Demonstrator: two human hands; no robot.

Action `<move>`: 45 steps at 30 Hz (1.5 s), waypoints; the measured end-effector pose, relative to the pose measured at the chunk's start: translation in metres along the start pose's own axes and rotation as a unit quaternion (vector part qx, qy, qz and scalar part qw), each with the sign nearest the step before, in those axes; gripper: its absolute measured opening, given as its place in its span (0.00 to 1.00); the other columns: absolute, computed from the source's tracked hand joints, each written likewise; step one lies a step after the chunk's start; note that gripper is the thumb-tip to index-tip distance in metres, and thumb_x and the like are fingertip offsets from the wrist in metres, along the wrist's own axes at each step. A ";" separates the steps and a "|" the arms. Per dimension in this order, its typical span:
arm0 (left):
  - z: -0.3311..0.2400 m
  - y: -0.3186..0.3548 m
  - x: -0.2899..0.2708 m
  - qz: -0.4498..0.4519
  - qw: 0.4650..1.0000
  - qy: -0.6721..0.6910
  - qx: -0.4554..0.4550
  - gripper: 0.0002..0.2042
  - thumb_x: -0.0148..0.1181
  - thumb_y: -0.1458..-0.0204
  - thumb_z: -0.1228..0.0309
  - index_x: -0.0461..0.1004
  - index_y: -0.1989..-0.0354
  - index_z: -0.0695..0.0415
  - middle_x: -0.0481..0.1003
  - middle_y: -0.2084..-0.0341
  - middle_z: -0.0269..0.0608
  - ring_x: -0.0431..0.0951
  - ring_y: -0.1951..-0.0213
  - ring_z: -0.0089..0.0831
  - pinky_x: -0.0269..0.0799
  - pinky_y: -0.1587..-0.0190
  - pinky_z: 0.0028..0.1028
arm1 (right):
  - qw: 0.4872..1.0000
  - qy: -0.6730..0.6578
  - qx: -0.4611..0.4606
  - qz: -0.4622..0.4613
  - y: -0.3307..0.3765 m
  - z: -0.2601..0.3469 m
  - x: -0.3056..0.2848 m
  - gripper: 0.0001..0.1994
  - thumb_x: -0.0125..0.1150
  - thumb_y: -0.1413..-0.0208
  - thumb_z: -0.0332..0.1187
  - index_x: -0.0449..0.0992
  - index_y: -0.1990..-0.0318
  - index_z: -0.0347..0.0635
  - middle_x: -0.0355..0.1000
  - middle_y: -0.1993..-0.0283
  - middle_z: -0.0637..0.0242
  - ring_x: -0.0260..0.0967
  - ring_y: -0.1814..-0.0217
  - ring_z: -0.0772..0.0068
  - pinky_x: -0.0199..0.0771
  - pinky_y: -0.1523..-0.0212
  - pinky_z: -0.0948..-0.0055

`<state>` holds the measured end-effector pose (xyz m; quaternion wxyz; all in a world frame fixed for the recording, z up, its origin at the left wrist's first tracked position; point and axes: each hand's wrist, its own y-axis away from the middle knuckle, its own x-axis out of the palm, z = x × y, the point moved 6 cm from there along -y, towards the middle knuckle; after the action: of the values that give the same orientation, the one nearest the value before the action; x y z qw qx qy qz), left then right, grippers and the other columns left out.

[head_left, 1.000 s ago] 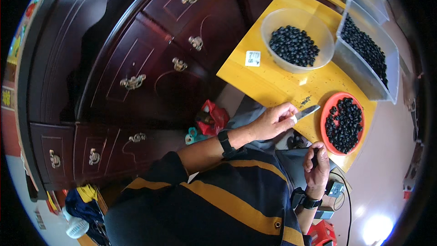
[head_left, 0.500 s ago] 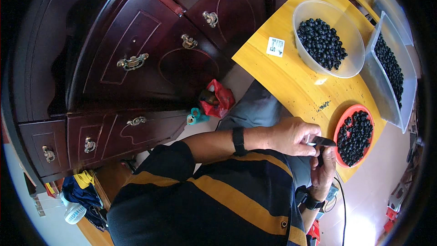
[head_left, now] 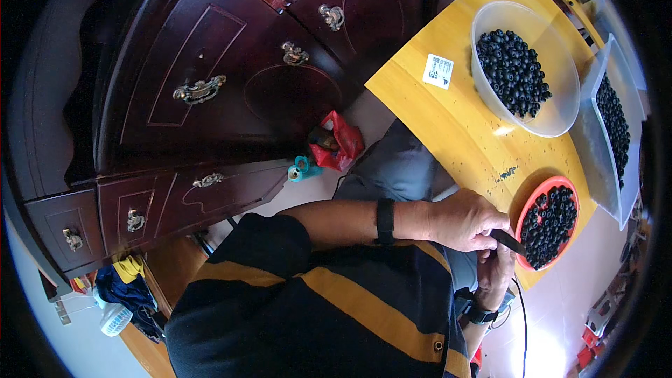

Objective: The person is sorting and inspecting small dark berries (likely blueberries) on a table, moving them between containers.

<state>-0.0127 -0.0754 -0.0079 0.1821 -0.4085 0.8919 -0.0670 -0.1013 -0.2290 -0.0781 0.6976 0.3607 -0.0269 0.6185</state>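
Note:
My left hand (head_left: 467, 220) is closed around a small knife with a dark blade (head_left: 509, 242), which slants down and right across the fingertips of my right hand. My right hand (head_left: 495, 273) is bent up under the blade with its fingers pinched together. What it pinches is mostly hidden by the fingers and blade. Just right of both hands, a red-orange dish (head_left: 519, 222) on the table holds many small black ring-shaped parts (head_left: 549, 227). Dark shavings (head_left: 507, 173) lie on the wood above the dish.
On the yellow wooden table (head_left: 448, 122) stand a translucent bowl (head_left: 570, 91) of black parts and, at its right edge, a clear bin (head_left: 595, 161) with more. A white label (head_left: 438, 71) lies on the wood. Dark cabinets (head_left: 231, 119), a red bag (head_left: 343, 141) and a cable (head_left: 525, 329) surround me.
The view has shifted, so the table and its containers sit farther right and lower. The knife blade now tilts more steeply downward, and my hands are closer together.

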 end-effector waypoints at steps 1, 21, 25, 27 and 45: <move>0.003 -0.001 0.001 0.013 1.000 -0.005 -0.010 0.13 0.67 0.52 0.72 0.78 0.57 0.52 0.81 0.71 0.43 0.83 0.66 0.44 0.77 0.65 0.37 | 1.000 0.001 0.001 -0.002 0.000 0.000 -0.001 0.18 0.63 0.37 0.38 0.73 0.44 0.41 0.75 0.58 0.70 0.68 0.71 0.84 0.64 0.75 0.87; -0.001 -0.009 -0.004 -0.032 0.999 -0.020 0.012 0.10 0.69 0.54 0.71 0.77 0.63 0.53 0.79 0.76 0.42 0.82 0.71 0.45 0.74 0.70 0.41 | 0.999 -0.023 0.022 -0.015 -0.002 0.006 -0.003 0.14 0.60 0.36 0.39 0.76 0.50 0.40 0.76 0.59 0.67 0.69 0.72 0.81 0.68 0.76 0.85; -0.004 -0.003 -0.003 -0.047 0.999 -0.022 0.016 0.10 0.69 0.53 0.71 0.79 0.62 0.53 0.79 0.76 0.42 0.82 0.72 0.43 0.74 0.71 0.38 | 1.000 0.000 0.004 0.012 0.002 0.012 0.013 0.12 0.59 0.35 0.37 0.76 0.51 0.41 0.76 0.60 0.69 0.68 0.73 0.82 0.67 0.75 0.85; -0.009 -0.001 -0.002 -0.043 0.999 -0.020 0.022 0.10 0.68 0.52 0.71 0.79 0.61 0.52 0.79 0.76 0.42 0.82 0.73 0.43 0.74 0.71 0.37 | 1.000 -0.011 -0.005 0.007 0.005 0.010 0.013 0.11 0.60 0.36 0.37 0.76 0.52 0.41 0.76 0.61 0.70 0.67 0.73 0.82 0.66 0.75 0.85; -0.027 -0.014 0.000 -0.011 0.998 0.007 -0.062 0.11 0.68 0.46 0.73 0.75 0.58 0.61 0.77 0.74 0.34 0.73 0.75 0.16 0.70 0.72 0.22 | 0.978 -0.181 -0.103 0.005 0.016 0.027 0.017 0.10 0.57 0.33 0.35 0.75 0.50 0.41 0.76 0.61 0.67 0.62 0.74 0.84 0.61 0.74 0.85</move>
<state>-0.0131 -0.0853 0.0208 0.1491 -0.4284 0.8910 -0.0162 -0.1000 -0.2301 -0.0426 0.7117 0.3926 -0.2184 0.5401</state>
